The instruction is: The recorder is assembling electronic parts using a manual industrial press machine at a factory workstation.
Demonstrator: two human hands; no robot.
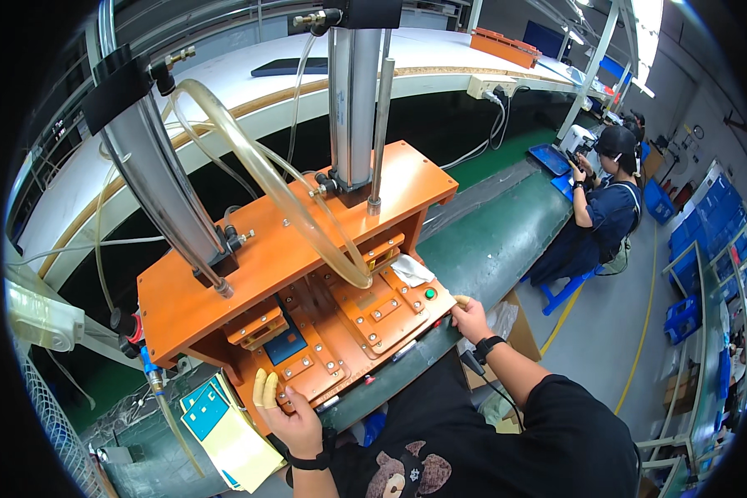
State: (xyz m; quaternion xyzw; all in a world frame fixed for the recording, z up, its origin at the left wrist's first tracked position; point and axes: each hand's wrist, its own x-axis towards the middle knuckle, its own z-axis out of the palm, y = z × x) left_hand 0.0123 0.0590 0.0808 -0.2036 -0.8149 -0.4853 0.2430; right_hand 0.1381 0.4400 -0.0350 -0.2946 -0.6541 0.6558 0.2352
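An orange pneumatic press (299,224) with two upright cylinders stands in front of me. My left hand (289,417) is at its front left edge, the fingers apart and yellow finger cots on some of them. Nothing shows in that hand. My right hand (473,322) touches the front right corner of the base with bent fingertips, partly hidden there. A flat dark blue piece (287,344) lies in the left station, below the press head. On the right station's base sit a green button (430,294) and a crumpled white cloth (410,270).
Yellow sheets (239,448) with blue pieces (205,408) lie left of the press. A clear hose (266,178) arches over it. The green bench (498,224) runs right towards a seated co-worker (610,191). A white table (440,54) stands behind; a cardboard box (523,328) is below right.
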